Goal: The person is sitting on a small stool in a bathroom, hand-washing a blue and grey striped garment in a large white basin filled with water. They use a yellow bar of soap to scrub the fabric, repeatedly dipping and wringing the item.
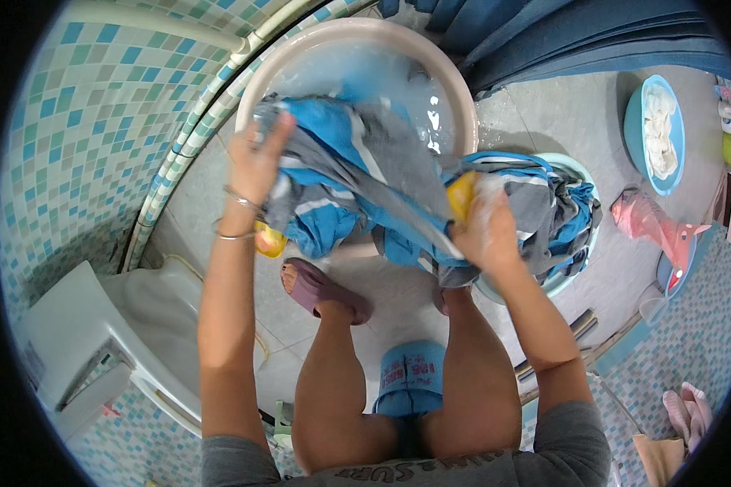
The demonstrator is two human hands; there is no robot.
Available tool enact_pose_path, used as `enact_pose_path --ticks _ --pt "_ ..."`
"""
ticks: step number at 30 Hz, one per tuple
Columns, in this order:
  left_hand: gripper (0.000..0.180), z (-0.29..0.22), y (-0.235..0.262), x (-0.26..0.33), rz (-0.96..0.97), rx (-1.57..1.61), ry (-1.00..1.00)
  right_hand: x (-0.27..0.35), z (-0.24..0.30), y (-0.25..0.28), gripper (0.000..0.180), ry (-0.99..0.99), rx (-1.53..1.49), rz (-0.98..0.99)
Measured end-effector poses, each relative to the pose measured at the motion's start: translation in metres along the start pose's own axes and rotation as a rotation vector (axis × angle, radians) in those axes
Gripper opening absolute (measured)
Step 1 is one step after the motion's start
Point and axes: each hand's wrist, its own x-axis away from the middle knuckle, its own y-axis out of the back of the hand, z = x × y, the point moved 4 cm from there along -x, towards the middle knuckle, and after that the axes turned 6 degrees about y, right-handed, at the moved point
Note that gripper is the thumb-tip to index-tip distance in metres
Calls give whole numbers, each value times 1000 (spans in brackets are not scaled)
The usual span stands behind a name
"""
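My left hand point(257, 158) grips the upper edge of a wet blue, grey and white striped garment point(357, 183) and holds it stretched over a large pink basin point(256, 77) of soapy water. A yellow bar of soap point(461, 195) is in my right hand point(483, 231), pressed against the cloth, with foam on the fingers. The rest of the garment trails right into a pale green basin point(581, 166). My knees and a purple slipper point(321, 292) are below the cloth.
A blue basin point(633, 122) with white laundry and a pink object point(654, 227) stand at the right. A small yellow thing point(270, 242) lies under the garment. Blue mosaic tile wall and a pipe point(195, 130) run along the left, a white squat toilet point(150, 300) below.
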Motion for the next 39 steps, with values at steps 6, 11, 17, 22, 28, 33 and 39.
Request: enact_pose_path --ticks 6,11,17,22,28,33,39 --pt "56 3 38 -22 -356 -619 -126 -31 -7 60 52 -204 -473 -251" --pt "116 -29 -29 8 -109 -826 -580 -26 27 50 54 147 -348 -277" --pt "122 -26 -87 -24 298 -1157 -210 -51 45 -33 70 135 109 124" --pt "112 -12 -94 -39 338 -1180 -6 -95 43 -49 68 122 183 128" --pt "102 -3 -97 -33 329 -1268 76 -139 32 -75 64 167 179 286" --pt "109 -31 -107 33 391 -1171 -43 -154 13 -79 55 85 121 396" --pt "107 -2 -108 51 363 -1206 56 -89 41 -9 53 52 -78 63"
